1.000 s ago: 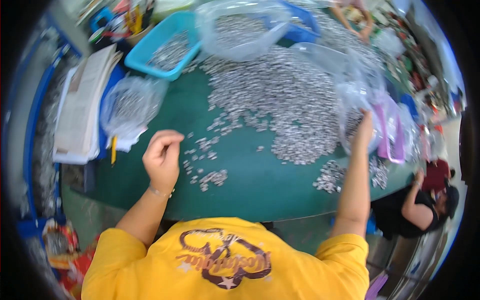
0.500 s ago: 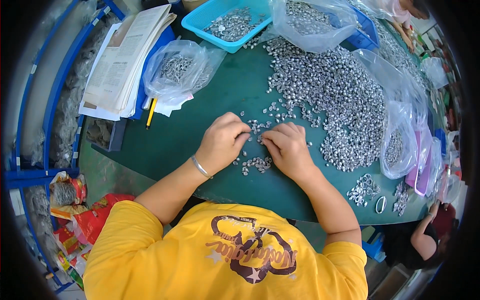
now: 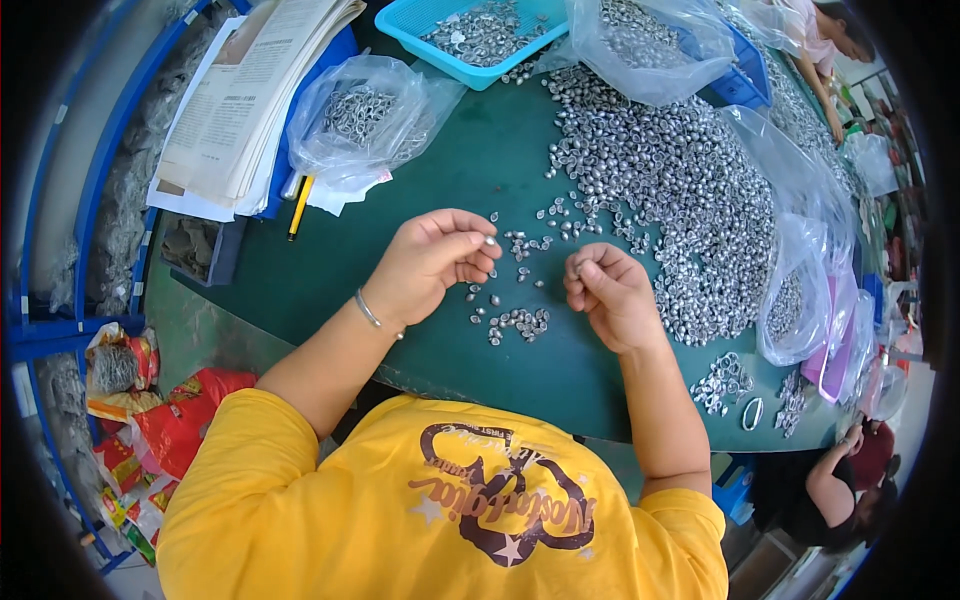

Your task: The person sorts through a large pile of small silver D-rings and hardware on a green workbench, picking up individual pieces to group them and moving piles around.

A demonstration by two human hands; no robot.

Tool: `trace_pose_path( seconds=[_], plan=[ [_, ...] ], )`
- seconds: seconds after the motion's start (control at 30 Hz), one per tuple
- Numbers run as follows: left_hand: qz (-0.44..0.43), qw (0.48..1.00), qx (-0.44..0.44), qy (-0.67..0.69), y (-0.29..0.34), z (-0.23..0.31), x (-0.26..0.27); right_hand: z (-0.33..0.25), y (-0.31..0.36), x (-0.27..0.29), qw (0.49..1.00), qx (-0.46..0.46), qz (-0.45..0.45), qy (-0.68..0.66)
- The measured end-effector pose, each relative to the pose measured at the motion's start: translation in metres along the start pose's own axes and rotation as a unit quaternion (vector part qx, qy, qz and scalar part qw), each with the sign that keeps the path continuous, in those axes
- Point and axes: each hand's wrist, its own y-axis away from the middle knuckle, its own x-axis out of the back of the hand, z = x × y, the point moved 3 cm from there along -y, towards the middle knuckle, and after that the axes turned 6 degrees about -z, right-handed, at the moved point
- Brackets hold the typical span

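Observation:
My left hand [image 3: 425,262] pinches a small silvery metal piece [image 3: 490,240], rounded like a bead, between thumb and forefinger above the green table. Across from it, my right hand [image 3: 615,290] is closed with the thumb pressed on the curled forefinger; whatever lies between them is too small to make out. Between and below the hands are scattered metal pieces [image 3: 522,272] and a small cluster of the same kind [image 3: 518,325]. A large heap of these drop-shaped, hollow-backed pieces [image 3: 680,190] spreads to the right of my hands.
At the back stand a turquoise basket [image 3: 400,32] and a blue bin [image 3: 755,88]. Clear bags [image 3: 345,135] hold more metal parts. Papers [image 3: 225,110] and a yellow pen [image 3: 300,208] lie left. An oval ring [image 3: 753,413] lies near the right front edge. Other people sit at the right.
My hands have moved apart from their close position over the loose pieces. The left has risen slightly with the metal piece showing at its fingertips; the right has shifted to the right and turned.

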Motion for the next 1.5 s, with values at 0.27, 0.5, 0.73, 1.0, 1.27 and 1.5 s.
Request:
trace_pose_path(
  seconds=[0.27, 0.5, 0.73, 1.0, 1.27, 1.5],
  plan=[
    [-0.006, 0.994, 0.005, 0.109, 0.004, 0.006, 0.004, -0.004, -0.003, -0.013, 0.998, -0.025, -0.006, -0.05],
    [0.041, 0.742, -0.176, -0.646, -0.017, 0.001, -0.006, 0.006, -0.018, -0.038, 0.771, 0.153, 0.029, 0.618],
    [0.056, 0.936, 0.029, -0.345, -0.015, 0.005, 0.01, 0.006, -0.022, -0.023, 0.937, -0.045, 0.02, 0.345],
    [0.026, 0.997, 0.032, -0.061, -0.01, 0.01, 0.036, 0.009, -0.031, -0.054, 0.759, 0.207, -0.07, 0.614],
    [0.078, 0.993, 0.009, -0.088, -0.003, 0.016, 0.039, -0.005, -0.041, -0.022, 0.991, -0.097, -0.093, -0.011],
    [0.152, 0.909, -0.102, -0.375, -0.007, 0.025, 0.037, -0.007, -0.067, -0.054, 0.794, 0.157, 0.033, 0.586]
  ],
)
